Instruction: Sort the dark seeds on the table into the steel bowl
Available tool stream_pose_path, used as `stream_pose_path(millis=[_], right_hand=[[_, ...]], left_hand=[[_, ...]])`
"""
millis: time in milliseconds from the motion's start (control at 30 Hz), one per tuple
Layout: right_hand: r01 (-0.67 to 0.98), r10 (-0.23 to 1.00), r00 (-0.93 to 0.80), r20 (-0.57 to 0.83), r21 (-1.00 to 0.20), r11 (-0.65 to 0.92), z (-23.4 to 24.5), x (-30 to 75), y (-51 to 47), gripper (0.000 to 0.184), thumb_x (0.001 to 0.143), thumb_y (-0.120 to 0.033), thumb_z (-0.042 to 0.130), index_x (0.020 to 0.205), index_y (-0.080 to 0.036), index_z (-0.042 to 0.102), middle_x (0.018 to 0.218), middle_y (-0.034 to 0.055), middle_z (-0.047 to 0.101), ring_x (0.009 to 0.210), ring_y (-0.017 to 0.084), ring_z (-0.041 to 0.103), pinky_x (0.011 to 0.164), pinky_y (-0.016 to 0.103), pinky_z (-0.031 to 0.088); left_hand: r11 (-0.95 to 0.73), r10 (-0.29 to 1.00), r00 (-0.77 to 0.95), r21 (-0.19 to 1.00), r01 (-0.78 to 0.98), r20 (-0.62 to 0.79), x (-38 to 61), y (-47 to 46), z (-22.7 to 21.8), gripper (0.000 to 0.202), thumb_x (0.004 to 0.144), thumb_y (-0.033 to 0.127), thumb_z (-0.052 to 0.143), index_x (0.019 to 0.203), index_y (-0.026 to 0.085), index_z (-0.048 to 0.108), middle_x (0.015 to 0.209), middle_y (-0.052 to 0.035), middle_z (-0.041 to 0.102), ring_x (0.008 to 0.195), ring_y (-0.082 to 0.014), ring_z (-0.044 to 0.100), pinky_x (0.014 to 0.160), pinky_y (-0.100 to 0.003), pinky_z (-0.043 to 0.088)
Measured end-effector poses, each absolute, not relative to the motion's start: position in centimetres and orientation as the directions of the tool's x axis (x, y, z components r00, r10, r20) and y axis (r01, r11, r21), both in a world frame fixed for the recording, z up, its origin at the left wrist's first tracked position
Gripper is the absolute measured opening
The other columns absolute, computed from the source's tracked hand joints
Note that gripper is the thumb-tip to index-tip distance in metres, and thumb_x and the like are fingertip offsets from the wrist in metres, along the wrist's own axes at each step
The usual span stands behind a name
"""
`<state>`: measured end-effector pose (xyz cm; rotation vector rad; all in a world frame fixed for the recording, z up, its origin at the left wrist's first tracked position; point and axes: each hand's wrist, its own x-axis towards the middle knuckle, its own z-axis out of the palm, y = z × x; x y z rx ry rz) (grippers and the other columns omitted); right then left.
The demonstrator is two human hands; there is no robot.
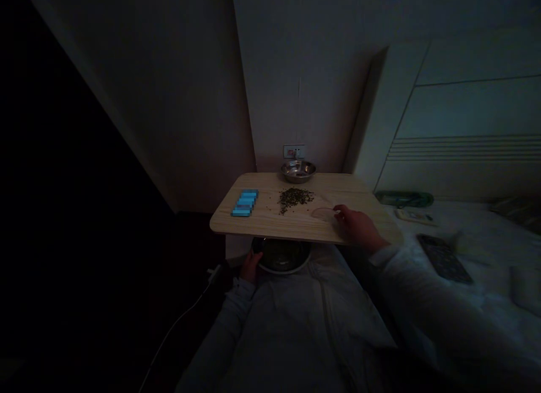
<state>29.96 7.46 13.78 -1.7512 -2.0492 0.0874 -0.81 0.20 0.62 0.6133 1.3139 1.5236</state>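
Observation:
In the head view, my left hand [251, 266] grips the left rim of a wide bowl [287, 272] on my lap, partly under the table edge. What the bowl holds is too dark to make out. My right hand [357, 226] is over the right part of a small wooden table [257, 226]. Its fingers are pinched on a thin, see-through piece with a curved edge [323, 213], perhaps plastic. Left of that piece lies a loose pile of small dark greenish grains [295, 197], with some scattered around it.
A shiny metal bowl [298, 172] stands at the table's back edge, below a wall socket [293, 151]. A phone with a lit, blurred screen [245, 203] lies at the left. On the bed at right are a dark patterned flat object [443, 259] and a green item [404, 199]. A white cable [173, 325] hangs at lower left.

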Motion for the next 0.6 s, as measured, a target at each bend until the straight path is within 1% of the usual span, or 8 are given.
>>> stream_pose_path(millis=[67,133,233,367,433,533,600], right_hand=[[0.947,0.950,-0.097,0.297,-0.266,0.180,13.7,29.9,7.5,0.031,0.094,-0.026,0.051,0.121,-0.020,0.063,0.098,0.0123,0.077,0.082,0.026,0.071,0.072,0.032,0.047],[0.957,0.948,-0.076,0.309,-0.243,0.156,13.9,29.9,8.1,0.032,0.096,-0.027,0.048,0.123,-0.019,0.062,0.099,0.0135,0.077,0.083,0.026,0.070,0.073,0.033,0.046],[0.956,0.953,-0.029,0.303,-0.270,0.115,14.3,30.0,9.6,0.032,0.097,-0.026,0.045,0.123,-0.019,0.062,0.101,0.0149,0.076,0.085,0.026,0.070,0.073,0.033,0.046],[0.945,0.955,-0.003,0.296,-0.313,0.100,15.0,29.4,11.0,0.033,0.097,-0.025,0.043,0.125,-0.019,0.060,0.103,0.0142,0.076,0.087,0.025,0.069,0.074,0.032,0.046],[0.943,0.954,-0.008,0.298,-0.315,0.107,15.5,28.5,11.3,0.035,0.099,-0.026,0.041,0.128,-0.019,0.058,0.109,0.0140,0.075,0.091,0.025,0.069,0.076,0.032,0.046],[0.960,0.964,-0.051,0.263,-0.252,0.120,16.3,26.9,11.3,0.038,0.101,-0.028,0.036,0.134,-0.019,0.054,0.115,0.0143,0.073,0.099,0.025,0.069,0.081,0.032,0.047],[0.977,0.974,-0.063,0.219,-0.186,0.105,16.8,25.9,11.1,0.039,0.102,-0.028,0.034,0.135,-0.019,0.052,0.114,0.0143,0.073,0.099,0.025,0.069,0.082,0.033,0.046]], left_hand=[[0.092,0.907,-0.356,0.932,-0.351,-0.224,-0.8,0.1,0.7,0.012,0.057,0.027,0.072,0.068,0.024,0.068,0.096,-0.0075,0.078,0.116,-0.0333,0.065,0.101,-0.044,0.051],[0.089,0.904,-0.369,0.938,-0.336,-0.218,-0.7,0.0,1.0,0.011,0.058,0.026,0.072,0.068,0.024,0.069,0.095,-0.0071,0.078,0.118,-0.0329,0.064,0.103,-0.044,0.049],[0.079,0.905,-0.376,0.948,-0.308,-0.198,-0.9,-0.2,1.7,0.008,0.059,0.023,0.072,0.066,0.024,0.068,0.091,-0.0069,0.078,0.121,-0.0328,0.062,0.106,-0.043,0.047],[0.139,0.938,-0.269,0.949,-0.283,-0.218,-1.5,-0.5,2.8,0.011,0.057,0.018,0.075,0.065,0.022,0.069,0.090,-0.0063,0.078,0.118,-0.0326,0.065,0.104,-0.043,0.049],[0.154,0.943,-0.246,0.948,-0.279,-0.225,-1.7,-0.5,2.9,0.012,0.055,0.016,0.075,0.063,0.022,0.069,0.089,-0.0059,0.079,0.114,-0.0323,0.067,0.103,-0.042,0.050],[0.132,0.942,-0.264,0.950,-0.281,-0.209,-1.6,-0.4,2.5,0.012,0.054,0.019,0.076,0.063,0.023,0.069,0.088,-0.0055,0.079,0.110,-0.0317,0.068,0.101,-0.041,0.051],[0.080,0.918,-0.353,0.958,-0.277,-0.178,-1.5,-0.2,2.0,0.010,0.056,0.024,0.074,0.065,0.024,0.070,0.087,-0.0049,0.078,0.112,-0.0320,0.067,0.103,-0.042,0.049]])
